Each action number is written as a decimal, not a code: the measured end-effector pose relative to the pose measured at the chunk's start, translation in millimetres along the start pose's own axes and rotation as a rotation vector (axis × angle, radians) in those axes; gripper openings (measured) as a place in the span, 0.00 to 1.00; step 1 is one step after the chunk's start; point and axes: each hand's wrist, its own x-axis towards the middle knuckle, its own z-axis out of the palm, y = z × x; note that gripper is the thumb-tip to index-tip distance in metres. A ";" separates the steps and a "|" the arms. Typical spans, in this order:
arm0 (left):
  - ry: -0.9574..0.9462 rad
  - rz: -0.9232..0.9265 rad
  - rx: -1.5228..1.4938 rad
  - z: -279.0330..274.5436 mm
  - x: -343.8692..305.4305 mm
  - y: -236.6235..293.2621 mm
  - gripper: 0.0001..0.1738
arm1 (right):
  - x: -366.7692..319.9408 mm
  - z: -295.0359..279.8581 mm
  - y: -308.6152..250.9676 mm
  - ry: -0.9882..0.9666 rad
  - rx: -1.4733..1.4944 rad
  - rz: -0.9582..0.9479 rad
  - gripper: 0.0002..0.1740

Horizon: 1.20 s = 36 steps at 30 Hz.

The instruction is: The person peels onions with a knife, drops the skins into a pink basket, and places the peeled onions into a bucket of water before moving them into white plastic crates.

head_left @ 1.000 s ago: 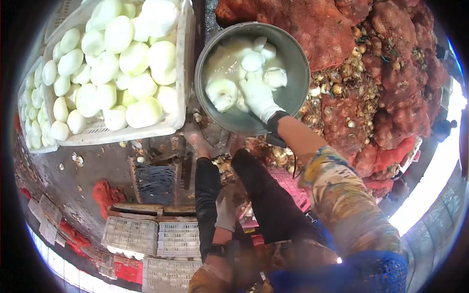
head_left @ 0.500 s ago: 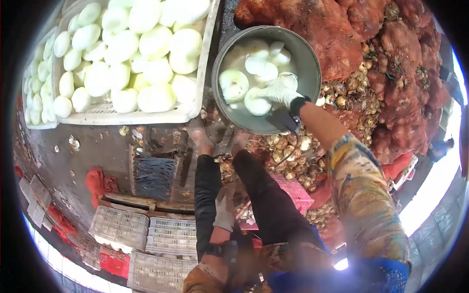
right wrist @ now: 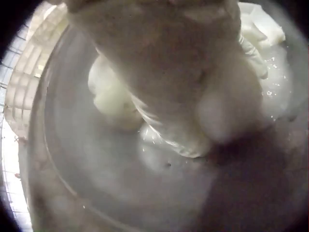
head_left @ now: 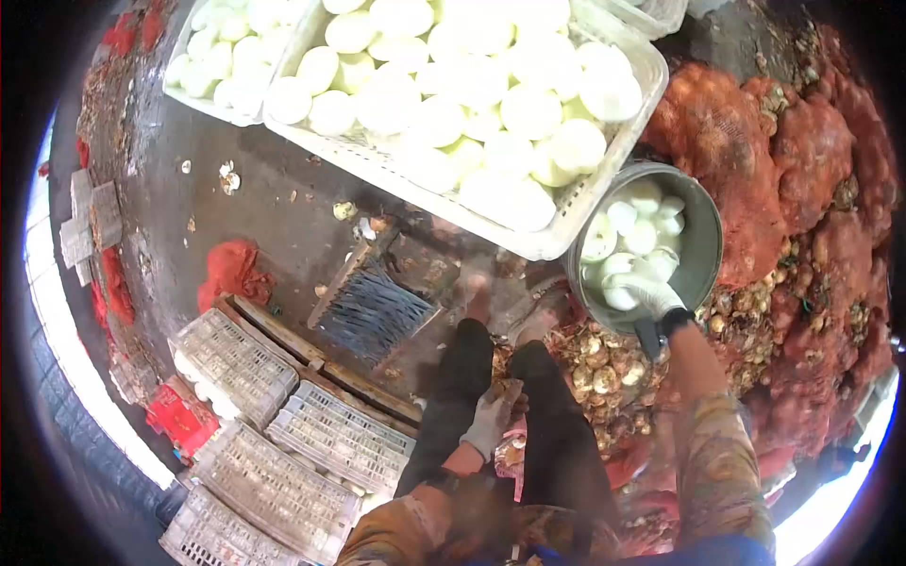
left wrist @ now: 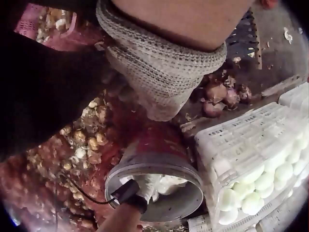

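Note:
In the head view my gloved right hand (head_left: 651, 291) reaches into a grey bucket (head_left: 706, 283), its extended fingers resting on a peeled white onion (head_left: 620, 297) among several others in water. The right wrist view shows this glove (right wrist: 169, 72) large and blurred, with peeled onions (right wrist: 116, 104) beside it; water and glare hide part of the fingers. My left hand (head_left: 486, 422) lies by the left knee in a knitted glove, fingers loosely bent, holding nothing visible. In the left wrist view that glove (left wrist: 157, 79) hangs above the bucket (left wrist: 181, 210), its fingertips out of sight.
A large white crate (head_left: 543, 247) of peeled onions adjoins the bucket's left. Red net sacks (head_left: 722, 151) and loose unpeeled onions (head_left: 604, 377) lie right of it. Stacked pale crates (head_left: 274, 481), a dark slatted frame (head_left: 373, 311) and red netting (head_left: 231, 274) occupy the lower left.
The head view has swung, so the bucket and crate appear farther right. My right hand has stayed in the bucket, shifting among the onions; my left hand remains by the knee.

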 end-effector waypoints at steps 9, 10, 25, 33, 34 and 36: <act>0.057 -0.168 -0.173 -7.3 -0.5 27.9 0.19 | -106.0 50.8 -258.9 0.113 0.117 -0.693 0.31; 0.054 -0.063 -0.162 -9.2 -2.5 29.2 0.19 | -105.5 64.4 -301.9 0.088 -0.065 -0.726 0.31; 0.034 0.021 -0.410 -35.6 9.4 28.8 0.15 | 75.3 189.0 -346.3 0.170 -0.396 -0.969 0.18; -0.102 0.333 -0.109 -49.7 45.7 2.6 0.12 | -40.8 137.3 -334.3 0.257 -0.033 -0.903 0.17; -0.141 0.378 -0.012 -50.4 42.3 7.9 0.12 | -49.4 131.0 -317.4 0.363 -0.034 -0.928 0.15; -0.175 0.271 -0.054 -44.5 29.7 25.0 0.12 | -69.1 119.3 -282.8 0.584 -0.038 -0.959 0.13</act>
